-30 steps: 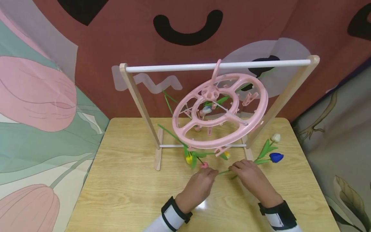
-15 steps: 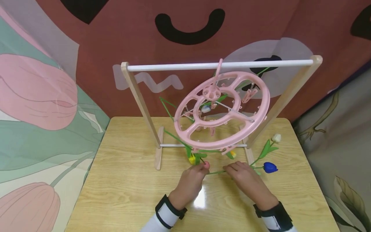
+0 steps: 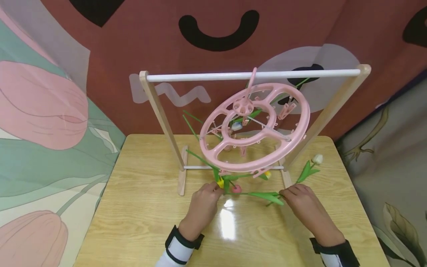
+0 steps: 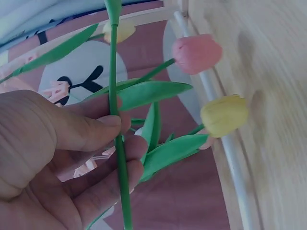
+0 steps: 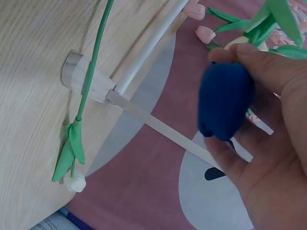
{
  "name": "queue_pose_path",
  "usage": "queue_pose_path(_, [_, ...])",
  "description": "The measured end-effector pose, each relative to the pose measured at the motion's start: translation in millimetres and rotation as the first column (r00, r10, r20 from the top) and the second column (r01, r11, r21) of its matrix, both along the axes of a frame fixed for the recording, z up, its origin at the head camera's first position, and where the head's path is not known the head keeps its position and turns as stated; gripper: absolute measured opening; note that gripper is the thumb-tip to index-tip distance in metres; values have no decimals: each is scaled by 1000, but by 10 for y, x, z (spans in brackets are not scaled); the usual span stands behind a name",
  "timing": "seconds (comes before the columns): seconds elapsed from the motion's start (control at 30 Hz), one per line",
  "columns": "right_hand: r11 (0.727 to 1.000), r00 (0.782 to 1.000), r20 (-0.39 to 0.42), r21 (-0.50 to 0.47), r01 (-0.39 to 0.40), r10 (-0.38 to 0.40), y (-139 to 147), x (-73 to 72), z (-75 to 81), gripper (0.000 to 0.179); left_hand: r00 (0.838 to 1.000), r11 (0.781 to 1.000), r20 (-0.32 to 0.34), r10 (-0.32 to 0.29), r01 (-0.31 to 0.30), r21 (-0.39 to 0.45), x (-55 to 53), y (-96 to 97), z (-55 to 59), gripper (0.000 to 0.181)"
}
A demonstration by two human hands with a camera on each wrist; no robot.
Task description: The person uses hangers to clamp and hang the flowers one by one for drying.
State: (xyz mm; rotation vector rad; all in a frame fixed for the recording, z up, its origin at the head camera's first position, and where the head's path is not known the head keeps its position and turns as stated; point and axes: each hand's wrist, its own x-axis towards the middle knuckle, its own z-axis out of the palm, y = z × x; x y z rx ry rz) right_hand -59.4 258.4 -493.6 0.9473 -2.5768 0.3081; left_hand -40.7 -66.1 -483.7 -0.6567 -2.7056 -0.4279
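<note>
My left hand (image 3: 203, 204) pinches the green stem (image 4: 115, 72) of a blue artificial tulip (image 5: 225, 100) between thumb and fingers. The fingers of my right hand (image 3: 305, 204) hold that tulip just by its blue head, which the hand hides in the head view. Between both hands the stem lies roughly level, its green leaves (image 3: 267, 196) showing. Close to my left hand hang a yellow tulip (image 4: 224, 116) and a pink tulip (image 4: 196, 53), below the round pink clip hanger (image 3: 263, 163).
The hanger hooks over the white bar (image 3: 200, 77) of a wooden rack (image 3: 160, 111). More tulips hang from its pink clips (image 3: 287, 110). A white tulip (image 3: 317, 159) lies on the wooden table (image 3: 140, 222) at the right. Patterned cloth stands behind.
My left hand has moved left along the stem. My right hand first moved left, then right to the blue head, which it now covers. The hanger has swung slightly.
</note>
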Motion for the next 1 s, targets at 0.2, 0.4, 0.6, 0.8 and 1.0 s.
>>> queue_pose_path(0.2, [998, 1000, 19, -57, -18, 19, 16, -2, -3, 28, 999, 999, -32, -13, 14, 32, -17, -31, 58, 24])
queue_pose_path(0.4, [992, 994, 105, -119, 36, -24, 21, 28, -43, 24, 961, 985, -273, -43, 87, 151, 24, 51, 150, 12])
queue_pose_path(0.6, [972, 982, 187, -233, 43, 1, -41, 63, 7, 13, 881, 881, -365, -302, 404, 246, 135, 166, 224, 8])
queue_pose_path(0.8, [940, 971, 229, -340, 14, 69, -196, 116, 162, 30, 930, 842, 63, -363, 298, 450, 116, 244, 62, 26])
queue_pose_path(1.0, [913, 947, 267, -403, -59, 178, -403, 126, 188, 28, 851, 517, 163, -500, 142, 844, 57, 424, -127, 33])
